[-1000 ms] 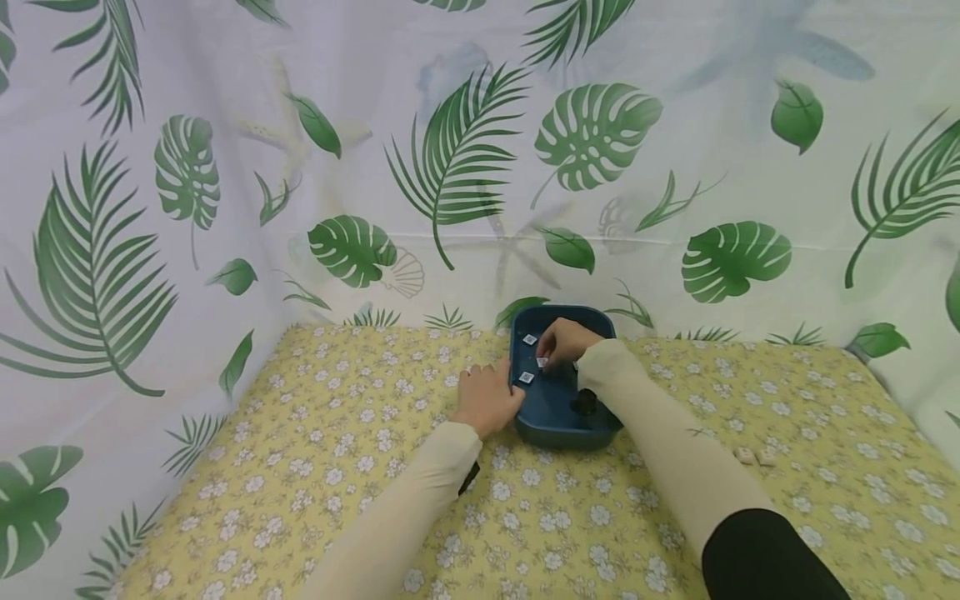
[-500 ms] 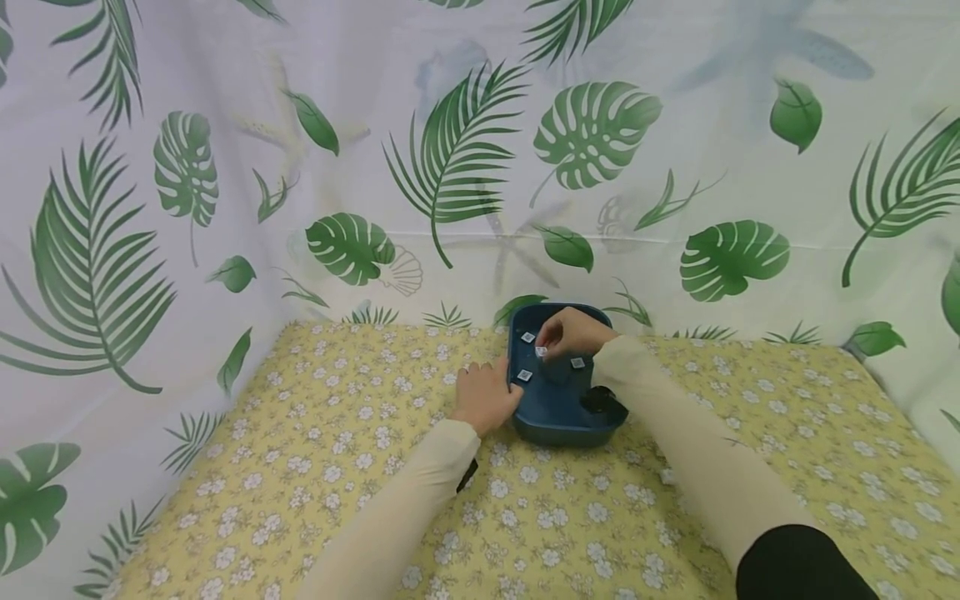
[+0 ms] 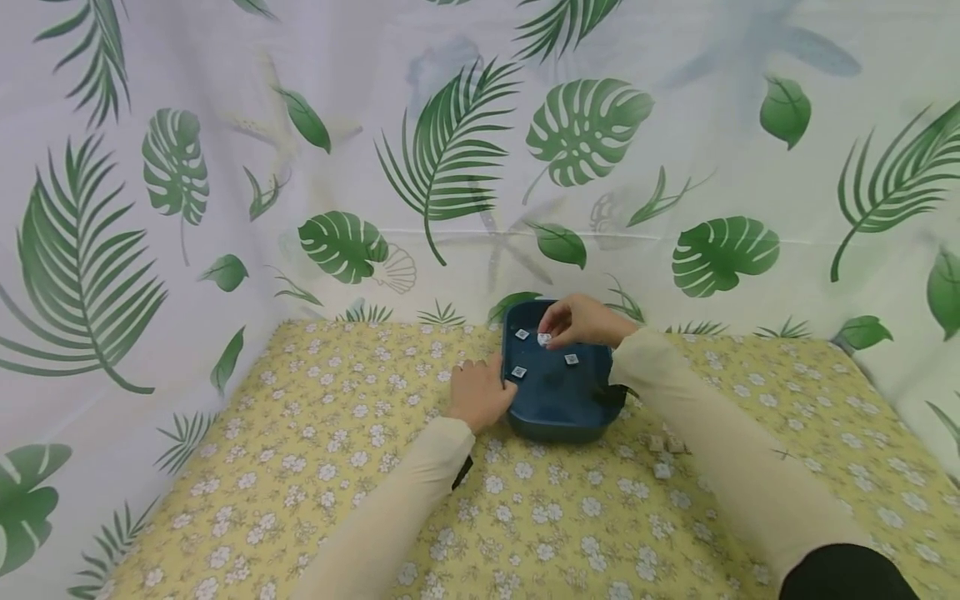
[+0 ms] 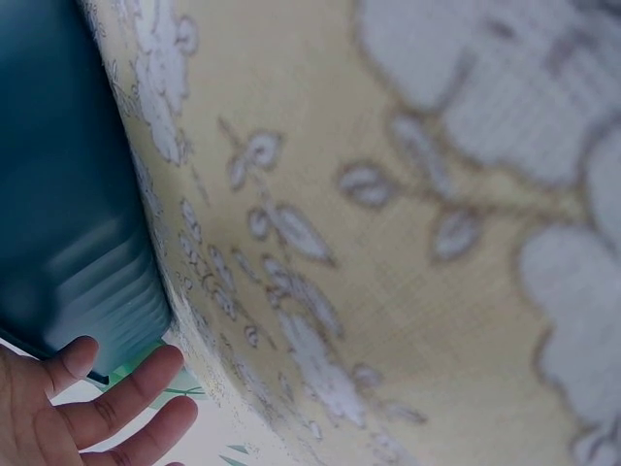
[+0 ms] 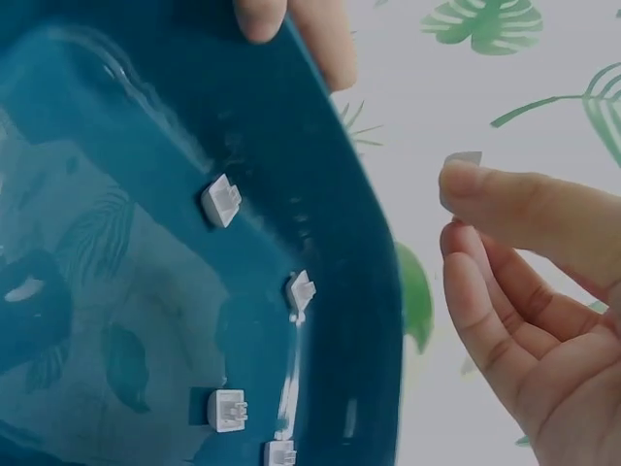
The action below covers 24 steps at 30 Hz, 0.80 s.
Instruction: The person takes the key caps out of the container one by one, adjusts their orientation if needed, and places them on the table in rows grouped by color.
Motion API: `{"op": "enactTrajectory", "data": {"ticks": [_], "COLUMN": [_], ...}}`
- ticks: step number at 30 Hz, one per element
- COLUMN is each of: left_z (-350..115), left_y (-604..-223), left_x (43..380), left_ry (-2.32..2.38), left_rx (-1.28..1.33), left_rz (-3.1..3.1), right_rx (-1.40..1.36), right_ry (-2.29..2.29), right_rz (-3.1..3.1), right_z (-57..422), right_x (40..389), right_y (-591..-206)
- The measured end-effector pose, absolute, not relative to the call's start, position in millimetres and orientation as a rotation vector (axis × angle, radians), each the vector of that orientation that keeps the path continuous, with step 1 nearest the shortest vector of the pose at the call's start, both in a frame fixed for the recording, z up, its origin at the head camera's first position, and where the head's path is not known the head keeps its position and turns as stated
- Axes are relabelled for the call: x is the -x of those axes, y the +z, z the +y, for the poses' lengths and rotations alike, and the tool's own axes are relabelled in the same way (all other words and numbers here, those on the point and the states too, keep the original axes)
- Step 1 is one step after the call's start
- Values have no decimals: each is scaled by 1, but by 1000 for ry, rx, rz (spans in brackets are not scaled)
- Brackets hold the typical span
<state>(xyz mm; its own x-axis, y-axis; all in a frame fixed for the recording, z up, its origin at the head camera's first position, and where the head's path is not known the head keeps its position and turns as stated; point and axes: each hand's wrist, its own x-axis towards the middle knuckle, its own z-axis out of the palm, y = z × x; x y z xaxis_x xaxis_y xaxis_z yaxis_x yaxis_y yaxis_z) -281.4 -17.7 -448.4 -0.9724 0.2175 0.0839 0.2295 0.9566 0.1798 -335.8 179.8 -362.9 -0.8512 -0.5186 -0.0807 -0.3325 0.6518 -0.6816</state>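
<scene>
A dark blue tub (image 3: 558, 408) sits against the back wall. At its left side, my left hand (image 3: 478, 396) has its thumb over the rim and its other fingers along the outside; in the left wrist view, the fingers (image 4: 131, 403) are fairly straight. My right hand (image 3: 581, 319) is over the back right of the tub, pinching a small white keycap (image 3: 544, 339) between thumb and fingertips. The right wrist view shows only a sliver of this keycap (image 5: 466, 157) past the thumb. More white keycaps (image 5: 221, 201) lie on the tub floor, hollow stemmed sides visible.
Several small cream pieces (image 3: 662, 468) lie on the yellow floral tablecloth (image 3: 337, 450), right of the tub and partly behind the right sleeve. A white wall cloth (image 3: 457, 275) with green leaves hangs directly behind the tub.
My right hand has risen from the tub floor with the pinched keycap and shifted slightly back and right, revealing another keycap beneath. The left hand stays at the rim.
</scene>
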Motion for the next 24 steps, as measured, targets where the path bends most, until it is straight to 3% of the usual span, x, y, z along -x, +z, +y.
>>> {"op": "enactTrajectory", "data": {"ticks": [24], "left_z": [-19], "left_y": [-451], "left_x": [281], "left_ry": [-356], "left_rx": [371], "left_rz": [-3019], "right_rx": [661], "right_ry": [-1176], "right_rz": [2704], "right_z": [234], "right_x": [272], "right_y": [-355]}}
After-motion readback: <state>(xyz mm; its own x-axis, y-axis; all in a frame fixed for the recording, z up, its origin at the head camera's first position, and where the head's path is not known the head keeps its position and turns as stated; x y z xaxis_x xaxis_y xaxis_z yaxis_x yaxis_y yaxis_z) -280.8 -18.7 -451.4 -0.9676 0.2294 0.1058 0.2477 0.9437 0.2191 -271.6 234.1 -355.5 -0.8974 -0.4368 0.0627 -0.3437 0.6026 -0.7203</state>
